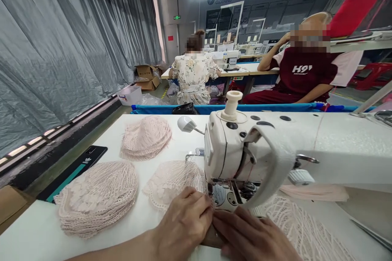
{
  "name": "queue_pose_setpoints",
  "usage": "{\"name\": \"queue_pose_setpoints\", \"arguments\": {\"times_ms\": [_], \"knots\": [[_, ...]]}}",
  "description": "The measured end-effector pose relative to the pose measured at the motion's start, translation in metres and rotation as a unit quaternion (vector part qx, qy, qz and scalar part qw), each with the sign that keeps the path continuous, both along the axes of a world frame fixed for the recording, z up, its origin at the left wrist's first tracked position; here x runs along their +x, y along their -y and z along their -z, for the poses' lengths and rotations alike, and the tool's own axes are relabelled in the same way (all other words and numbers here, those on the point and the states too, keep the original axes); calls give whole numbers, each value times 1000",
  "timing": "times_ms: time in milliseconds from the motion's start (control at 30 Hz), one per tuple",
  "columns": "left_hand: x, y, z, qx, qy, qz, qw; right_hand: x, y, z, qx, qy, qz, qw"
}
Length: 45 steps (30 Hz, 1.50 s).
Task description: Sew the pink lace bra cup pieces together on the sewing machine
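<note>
Just left of the needle area of a white sewing machine point(226, 147), a pale pink lace cup piece point(168, 185) lies on the table. My left hand point(186, 218) presses down at its near edge, fingers curled in on the lace. Close beside it, my right hand point(254, 232) is bent, its fingers pressed together below the machine head. What sits under those fingertips is hidden. Between both hands shows a small brownish patch point(212, 236) that I cannot identify. The needle and presser foot are mostly covered from view.
Stacks of lace cups lie at left point(101, 195) and farther back point(147, 136). More lace point(306, 224) rests under the machine arm. A dark phone-like strip point(73, 171) is at the table's left edge. Two people sit beyond a blue-edged barrier point(232, 108).
</note>
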<state>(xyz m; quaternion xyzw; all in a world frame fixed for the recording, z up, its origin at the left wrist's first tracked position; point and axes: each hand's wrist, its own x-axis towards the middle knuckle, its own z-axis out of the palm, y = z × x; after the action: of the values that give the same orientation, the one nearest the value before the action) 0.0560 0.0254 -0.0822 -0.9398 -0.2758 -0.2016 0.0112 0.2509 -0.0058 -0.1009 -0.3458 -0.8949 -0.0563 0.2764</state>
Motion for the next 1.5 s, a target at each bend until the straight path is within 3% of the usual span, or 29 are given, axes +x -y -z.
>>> {"name": "queue_pose_setpoints", "arguments": {"times_ms": [167,300,500,700,967,1133,1333,1500], "knots": [[2,0,8,24,67,-3,997,37,-2,-34,-67,-41,68,995],[3,-1,10,33,99,2,994,40,2,-43,-135,13,108,985],[4,2,13,64,81,-6,995,16,6,-26,-183,-15,47,982],[1,0,12,57,72,-17,996,15,-5,0,-202,-43,27,978],[-7,-7,22,4,98,-17,995,8,-18,-10,-244,-61,26,967],[-7,-8,21,8,109,-16,994,6,-17,2,-264,-84,55,959],[-6,-6,16,7,101,-17,995,10,-19,11,-254,-61,31,965],[-6,-4,15,-1,76,-24,997,14,-21,15,-188,-32,12,982]]}}
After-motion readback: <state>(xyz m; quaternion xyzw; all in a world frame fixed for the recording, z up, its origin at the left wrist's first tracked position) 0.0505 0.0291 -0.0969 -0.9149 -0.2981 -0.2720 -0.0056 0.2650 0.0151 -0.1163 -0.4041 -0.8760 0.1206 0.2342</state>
